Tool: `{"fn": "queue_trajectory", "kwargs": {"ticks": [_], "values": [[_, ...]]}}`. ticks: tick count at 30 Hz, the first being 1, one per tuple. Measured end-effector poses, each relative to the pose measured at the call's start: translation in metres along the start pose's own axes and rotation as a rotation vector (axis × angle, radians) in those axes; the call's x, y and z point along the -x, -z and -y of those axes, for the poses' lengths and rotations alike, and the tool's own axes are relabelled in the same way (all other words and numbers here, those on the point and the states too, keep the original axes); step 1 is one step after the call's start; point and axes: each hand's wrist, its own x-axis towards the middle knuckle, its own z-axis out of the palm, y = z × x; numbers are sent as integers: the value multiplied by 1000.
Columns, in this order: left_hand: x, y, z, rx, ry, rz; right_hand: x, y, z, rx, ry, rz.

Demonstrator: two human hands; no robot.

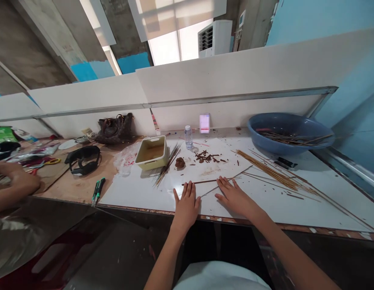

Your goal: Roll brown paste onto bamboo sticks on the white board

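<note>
My left hand (186,207) lies flat with its fingers spread, fingertips at the left part of a thin brown-coated stick (205,182) on the white sheet. Palm down, my right hand (235,197) rests with fingers apart over the stick's right part. A thin grey strip (210,191) runs slantwise beneath the right hand. Beyond the hands sit a brown dough-like lump (180,162) and scattered brown pieces (206,157). To the right lies a bundle of thin tan sticks (265,169); dark thin sticks (168,164) lie at the left.
A yellowish tub (152,163) with brownish liquid, a clear bottle (188,139) and a phone (204,124) stand behind. A blue basin (274,148) holds more sticks. At left are a green-black cutter (99,189), dark goggles (83,161), a handbag (116,131) and another person's arm (16,185).
</note>
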Motion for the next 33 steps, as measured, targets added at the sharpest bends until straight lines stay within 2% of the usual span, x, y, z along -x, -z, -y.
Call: {"fn": "queue_trajectory", "kwargs": {"ticks": [2,5,8,12,14,17,20,22,27,30,33], "values": [[0,1,0,21,23,11,1,-2,0,-12,-15,22],[-15,9,-3,40,92,18,-11,5,3,-26,-39,35],[-22,10,-5,18,93,2,-16,10,8,-28,-64,26],[-6,-1,-7,-34,45,-56,1,5,10,-34,-39,7],[-1,-3,-8,-19,53,-42,4,5,8,-52,-28,16],[-12,6,-12,30,122,15,-9,16,7,-56,-58,63],[-26,17,-16,41,166,22,-23,26,8,-36,-93,101],[-24,18,-17,40,162,14,-20,25,10,-30,-80,86],[-2,10,-17,33,156,44,6,8,13,-73,-71,53],[-9,12,-17,23,162,68,2,11,13,-42,-76,31],[-23,16,-18,8,161,41,-11,17,15,4,-80,3]]}}
